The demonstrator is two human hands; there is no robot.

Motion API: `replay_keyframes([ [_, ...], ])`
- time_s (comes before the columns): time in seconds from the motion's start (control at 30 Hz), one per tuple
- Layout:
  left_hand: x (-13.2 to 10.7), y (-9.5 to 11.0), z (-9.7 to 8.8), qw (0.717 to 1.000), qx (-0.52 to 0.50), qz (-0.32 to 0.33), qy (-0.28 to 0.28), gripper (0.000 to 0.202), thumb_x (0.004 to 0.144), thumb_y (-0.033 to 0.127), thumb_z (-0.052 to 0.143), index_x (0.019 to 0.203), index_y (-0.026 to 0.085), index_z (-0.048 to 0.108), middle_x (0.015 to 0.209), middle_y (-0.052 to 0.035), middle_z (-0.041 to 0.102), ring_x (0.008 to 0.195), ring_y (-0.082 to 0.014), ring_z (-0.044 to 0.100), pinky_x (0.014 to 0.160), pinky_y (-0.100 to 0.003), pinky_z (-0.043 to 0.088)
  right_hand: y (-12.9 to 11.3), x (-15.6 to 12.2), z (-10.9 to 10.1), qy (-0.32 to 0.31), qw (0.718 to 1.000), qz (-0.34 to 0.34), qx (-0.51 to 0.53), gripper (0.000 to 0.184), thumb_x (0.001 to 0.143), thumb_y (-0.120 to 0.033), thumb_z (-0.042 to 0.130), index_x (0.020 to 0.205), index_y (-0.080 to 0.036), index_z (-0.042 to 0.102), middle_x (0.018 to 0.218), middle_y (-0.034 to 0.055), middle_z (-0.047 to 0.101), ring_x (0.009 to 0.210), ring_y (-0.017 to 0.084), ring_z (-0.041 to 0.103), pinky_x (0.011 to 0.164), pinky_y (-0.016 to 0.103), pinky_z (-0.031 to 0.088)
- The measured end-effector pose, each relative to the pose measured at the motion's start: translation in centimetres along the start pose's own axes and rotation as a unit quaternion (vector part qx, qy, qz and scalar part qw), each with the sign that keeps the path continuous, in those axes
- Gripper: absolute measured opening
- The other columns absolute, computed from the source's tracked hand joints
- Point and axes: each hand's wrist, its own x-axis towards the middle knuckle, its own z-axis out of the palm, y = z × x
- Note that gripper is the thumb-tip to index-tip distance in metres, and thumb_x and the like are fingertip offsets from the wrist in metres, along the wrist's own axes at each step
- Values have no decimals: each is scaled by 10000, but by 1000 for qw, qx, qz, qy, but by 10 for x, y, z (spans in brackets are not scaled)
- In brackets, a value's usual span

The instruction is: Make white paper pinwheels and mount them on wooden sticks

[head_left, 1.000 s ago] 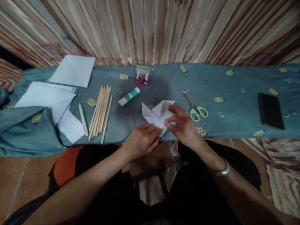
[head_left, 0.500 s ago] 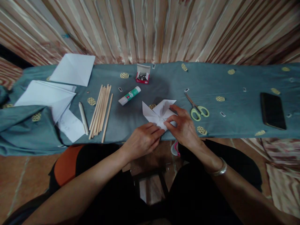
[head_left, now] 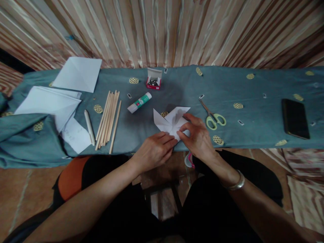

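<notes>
Covering table: teal cloth (head_left: 253, 111), yellow oval motifs | folded white paper (head_left: 170, 121) at near edge, pinched by left hand (head_left: 153, 152) at its 7 o'clock and right hand (head_left: 198, 136) at 4 o'clock | scissors (head_left: 212, 116) 3 o'clock | glue stick (head_left: 139, 103) 10 o'clock | wooden sticks (head_left: 108, 118) 9 o'clock | phone (head_left: 295, 118) far 3 o'clock | striped curtain (head_left: 162, 30) behind, 12 o'clock.
</notes>
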Motion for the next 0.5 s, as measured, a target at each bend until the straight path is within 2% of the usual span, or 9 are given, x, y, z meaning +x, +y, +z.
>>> replay_keyframes([
  [0.23,0,0,0,1000,0,3,1,265,921,178,448,1121,122,612,1061,-111,690,998,-232,633,860,-394,560,-1,-2,-1,-17,1000,-12,4,104,881,-238,548,848,-252,646,1400,46,484,1297,293,454,1090,500,368],
  [0.37,1,0,-1,1000,-6,5,-4,264,913,168,462,1119,106,615,1058,-124,690,1023,-243,624,865,-402,559,-1,-3,-1,-41,999,-24,9,189,921,-291,484,1015,-290,648,1464,30,398,1347,324,385,1101,559,330],
  [0.5,1,0,-1,1000,-5,7,-12,262,898,159,481,1115,109,619,1053,-123,690,1023,-245,625,857,-408,560,-2,-2,-1,-59,998,-26,9,217,920,-270,466,1011,-288,663,1485,37,385,1350,367,377,1083,599,314],
])
